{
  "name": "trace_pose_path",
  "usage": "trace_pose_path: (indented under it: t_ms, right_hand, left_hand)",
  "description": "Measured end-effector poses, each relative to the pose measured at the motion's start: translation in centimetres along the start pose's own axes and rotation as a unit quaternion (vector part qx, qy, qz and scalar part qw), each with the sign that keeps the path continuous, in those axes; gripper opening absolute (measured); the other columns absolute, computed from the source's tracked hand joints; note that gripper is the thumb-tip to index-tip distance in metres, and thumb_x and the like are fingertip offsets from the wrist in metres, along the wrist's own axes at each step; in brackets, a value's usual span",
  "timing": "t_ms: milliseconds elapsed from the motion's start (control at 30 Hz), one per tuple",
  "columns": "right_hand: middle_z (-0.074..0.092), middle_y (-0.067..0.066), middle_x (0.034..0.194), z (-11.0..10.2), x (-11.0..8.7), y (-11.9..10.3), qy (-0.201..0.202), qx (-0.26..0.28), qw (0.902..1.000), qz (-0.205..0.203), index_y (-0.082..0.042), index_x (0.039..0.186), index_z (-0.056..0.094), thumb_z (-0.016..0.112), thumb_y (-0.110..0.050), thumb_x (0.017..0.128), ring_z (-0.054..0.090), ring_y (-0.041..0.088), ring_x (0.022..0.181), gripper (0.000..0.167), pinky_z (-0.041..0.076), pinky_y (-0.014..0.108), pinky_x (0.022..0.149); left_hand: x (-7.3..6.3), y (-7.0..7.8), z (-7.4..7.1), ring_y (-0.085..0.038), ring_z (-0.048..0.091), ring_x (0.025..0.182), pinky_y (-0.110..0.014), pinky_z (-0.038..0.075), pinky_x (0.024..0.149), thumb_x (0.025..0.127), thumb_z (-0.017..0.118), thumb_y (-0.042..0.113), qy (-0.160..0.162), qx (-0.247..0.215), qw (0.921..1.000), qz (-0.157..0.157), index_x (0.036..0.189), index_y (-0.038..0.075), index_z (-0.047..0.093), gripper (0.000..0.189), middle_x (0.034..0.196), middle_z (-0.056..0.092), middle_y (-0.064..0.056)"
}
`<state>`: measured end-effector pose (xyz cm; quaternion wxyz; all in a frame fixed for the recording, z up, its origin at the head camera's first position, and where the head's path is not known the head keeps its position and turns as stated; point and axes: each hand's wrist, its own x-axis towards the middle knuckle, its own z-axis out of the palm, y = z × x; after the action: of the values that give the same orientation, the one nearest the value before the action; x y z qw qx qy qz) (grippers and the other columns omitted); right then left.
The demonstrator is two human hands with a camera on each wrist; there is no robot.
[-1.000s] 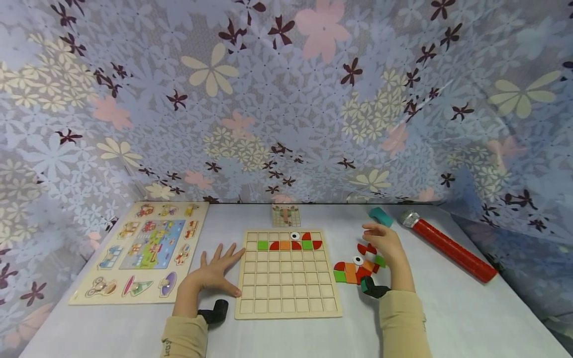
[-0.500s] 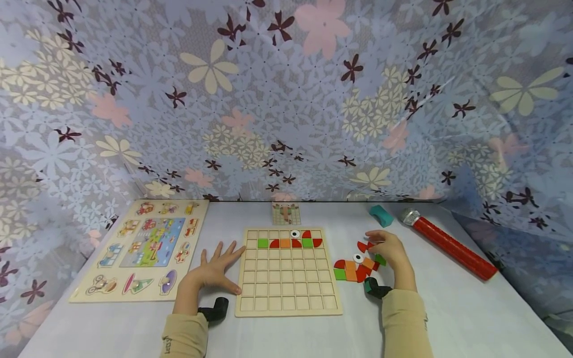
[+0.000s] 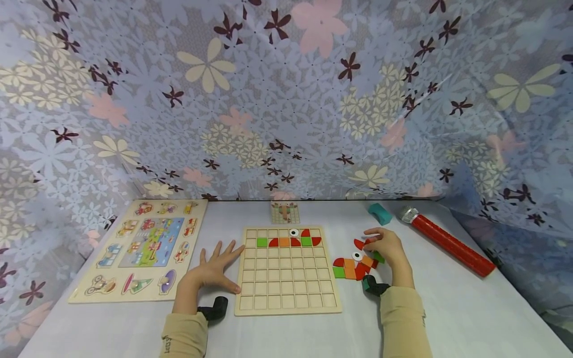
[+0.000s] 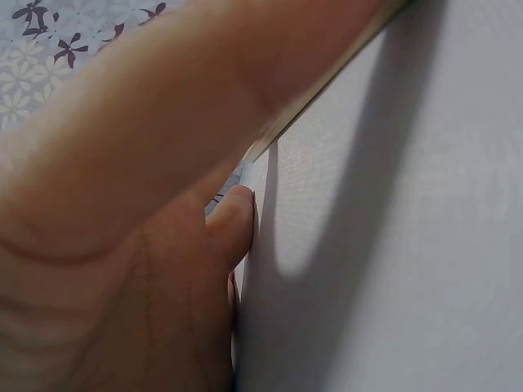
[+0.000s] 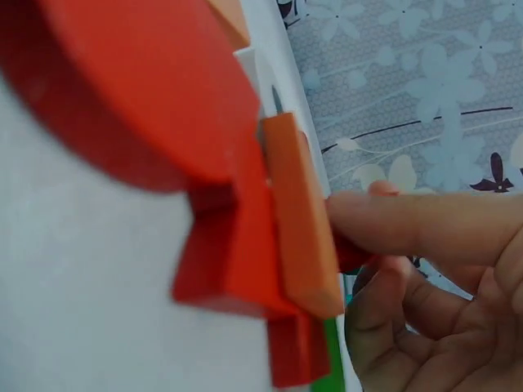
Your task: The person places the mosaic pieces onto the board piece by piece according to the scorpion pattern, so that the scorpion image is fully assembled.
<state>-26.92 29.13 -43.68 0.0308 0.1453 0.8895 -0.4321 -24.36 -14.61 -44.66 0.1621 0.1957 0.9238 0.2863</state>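
My left hand (image 3: 212,271) lies spread beside the wooden grid board (image 3: 288,314), thumb and a fingertip at its left edge. In the left wrist view, a finger of the left hand (image 4: 163,122) covers much of the picture. Green, red and orange pieces and an eye piece (image 3: 293,232) sit in the board's upper rows. My right hand (image 3: 388,248) is over the loose pieces to the right. In the right wrist view, its thumb and fingers pinch a red piece (image 5: 353,256), mostly hidden. Close by are an orange piece (image 5: 301,212) and a green piece (image 3: 378,256).
Left of the board lies a picture puzzle board (image 3: 192,238) with knobs. A small pattern card (image 3: 285,213) is behind the grid board. Back right are a teal block (image 3: 380,214) and a red microphone (image 3: 449,243). A floral cloth (image 3: 286,99) hangs behind the table.
My right hand has come down and slightly nearer over the loose pieces, its fingers closing on a red one. The left hand has stayed in place at the board's edge.
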Motion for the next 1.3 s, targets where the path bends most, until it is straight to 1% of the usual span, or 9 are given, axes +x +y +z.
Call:
trace_pose_path:
  t_ms: [167,300,433,567,700,867,1067,1167,1300]
  right_hand:
    - [0.061,0.021,0.107,-0.1,-0.1,-0.7,0.003,0.036,0.9993,-0.008,0.002,0.123,0.054,0.069,-0.01,0.081,0.058,0.023,0.085,0.046,0.051,0.034,0.077]
    - [0.066,0.016,0.104,0.1,-0.1,-1.4,-0.006,0.086,0.996,-0.025,0.003,0.125,0.053,0.068,-0.013,0.082,0.062,0.018,0.085,0.048,0.05,0.038,0.085]
    - [0.07,0.006,0.094,0.3,-0.1,-2.0,-0.024,0.127,0.9908,-0.039,0.004,0.126,0.051,0.066,-0.014,0.085,0.064,0.009,0.08,0.048,0.051,0.034,0.085]
    - [0.068,0.001,0.093,0.5,-0.2,-2.6,-0.045,0.14,0.9873,-0.06,0.005,0.128,0.05,0.064,-0.016,0.087,0.061,0.003,0.076,0.048,0.05,0.027,0.081]
    - [0.061,0.003,0.095,0.7,-0.5,-3.0,-0.074,0.164,0.9811,-0.071,0.007,0.13,0.047,0.059,-0.012,0.09,0.061,0.007,0.076,0.046,0.054,0.027,0.076]
    - [0.054,0.007,0.096,1.1,-0.7,-3.6,-0.09,0.19,0.9747,-0.074,0.007,0.131,0.045,0.051,-0.007,0.094,0.062,0.011,0.074,0.04,0.055,0.025,0.068]
    - [0.048,0.02,0.114,1.9,-0.8,-4.4,-0.094,0.178,0.9758,-0.084,0.007,0.13,0.046,0.05,0.003,0.091,0.064,0.018,0.081,0.039,0.054,0.027,0.077]
    - [0.047,0.024,0.116,2.6,-1.0,-5.1,-0.103,0.172,0.976,-0.084,0.008,0.13,0.046,0.051,0.005,0.09,0.064,0.024,0.089,0.041,0.054,0.029,0.08]
    - [0.051,0.026,0.118,3.9,-1.2,-6.2,-0.112,0.174,0.9741,-0.091,0.01,0.126,0.05,0.052,0.002,0.091,0.063,0.025,0.093,0.036,0.053,0.031,0.083]
  left_hand:
    - [0.1,-0.2,0.1,-0.044,-0.009,0.137,-0.066,-0.017,0.099,0.058,0.085,0.038,-0.002,-0.002,1.0,0.002,0.147,0.013,0.026,0.109,0.153,0.008,-0.018]
    - [0.0,-0.2,0.1,-0.045,-0.009,0.137,-0.066,-0.017,0.099,0.058,0.085,0.038,0.0,-0.004,1.0,0.001,0.147,0.014,0.026,0.109,0.154,0.008,-0.018]
    - [0.0,-0.2,0.1,-0.045,-0.009,0.137,-0.066,-0.018,0.099,0.057,0.085,0.038,0.001,-0.01,0.9999,0.001,0.147,0.014,0.026,0.11,0.154,0.008,-0.018]
    - [-0.2,-0.5,0.2,-0.044,-0.011,0.137,-0.065,-0.021,0.098,0.055,0.084,0.045,0.005,-0.031,0.9994,0.014,0.146,0.016,0.027,0.112,0.154,0.008,-0.017]
    - [-0.2,-0.6,0.2,-0.044,-0.013,0.137,-0.064,-0.025,0.096,0.053,0.083,0.052,0.006,-0.045,0.9985,0.03,0.146,0.019,0.028,0.113,0.154,0.008,-0.017]
    - [0.1,-0.3,0.0,-0.044,-0.01,0.137,-0.065,-0.021,0.099,0.056,0.084,0.044,0.0,-0.024,0.9997,0.009,0.146,0.014,0.027,0.111,0.154,0.008,-0.018]
    - [0.1,0.1,-0.1,-0.045,-0.009,0.137,-0.067,-0.017,0.099,0.058,0.085,0.037,-0.002,-0.003,1.0,0.002,0.147,0.013,0.026,0.109,0.154,0.008,-0.018]
    - [0.2,0.0,0.0,-0.045,-0.009,0.137,-0.067,-0.017,0.099,0.058,0.085,0.037,-0.002,-0.002,1.0,0.004,0.147,0.013,0.026,0.109,0.153,0.008,-0.018]
    - [0.4,-0.4,0.1,-0.044,-0.009,0.137,-0.066,-0.017,0.099,0.057,0.086,0.037,0.002,-0.002,1.0,0.002,0.147,0.013,0.026,0.11,0.154,0.009,-0.018]
